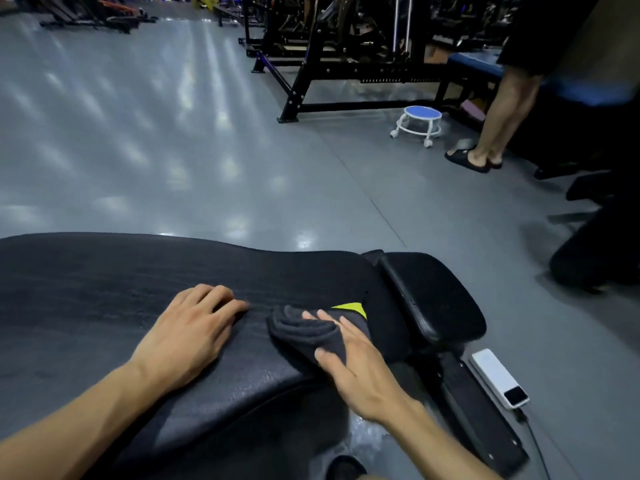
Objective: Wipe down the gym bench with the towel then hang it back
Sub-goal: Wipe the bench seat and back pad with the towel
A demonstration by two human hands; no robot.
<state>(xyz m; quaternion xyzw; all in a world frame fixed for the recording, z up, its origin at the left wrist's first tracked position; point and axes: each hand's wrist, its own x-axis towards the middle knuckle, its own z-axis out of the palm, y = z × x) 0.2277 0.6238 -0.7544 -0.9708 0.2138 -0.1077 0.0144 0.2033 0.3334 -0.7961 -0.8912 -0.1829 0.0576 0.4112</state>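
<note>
two hands: left hand, right hand | one towel | one bench

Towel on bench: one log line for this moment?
stage: wiping | right hand grips bunched dark towel on bench pad | left hand rests flat on pad | towel not yet hung

One bench, one towel, two hands, one wheeled stool, one white power bank.
</note>
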